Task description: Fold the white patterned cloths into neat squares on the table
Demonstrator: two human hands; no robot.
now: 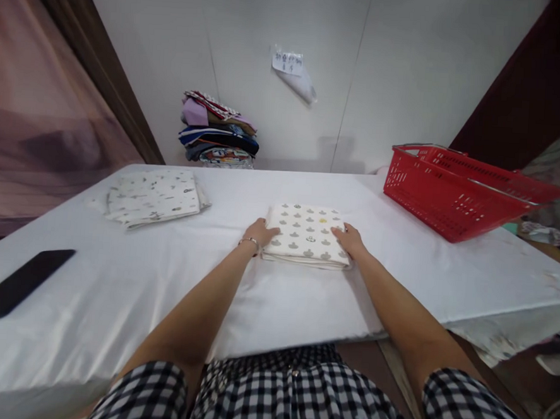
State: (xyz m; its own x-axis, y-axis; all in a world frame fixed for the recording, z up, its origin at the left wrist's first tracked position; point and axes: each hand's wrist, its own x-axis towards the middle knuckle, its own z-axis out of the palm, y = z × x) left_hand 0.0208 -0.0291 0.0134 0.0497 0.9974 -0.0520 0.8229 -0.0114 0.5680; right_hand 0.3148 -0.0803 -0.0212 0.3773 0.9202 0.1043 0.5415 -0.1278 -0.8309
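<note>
A folded white cloth (302,236) with rows of small grey prints and one yellow print lies flat in front of me on the white-covered table (170,291). My left hand (260,232) grips its left edge, thumb on top and fingers at the side, partly hidden. On the opposite edge, my right hand (349,240) holds the cloth in the same way, its thumb over the top layer. Several layers show along the near edge. Farther left lies another white cloth (152,195) with scattered dark prints, folded less evenly and apart from my hands.
A red plastic basket (451,198) stands at the right of the table. A dark flat object (22,282) lies at the left. Behind the table's far edge rises a stack of folded fabrics (218,133). A paper sign (287,63) hangs on the wall.
</note>
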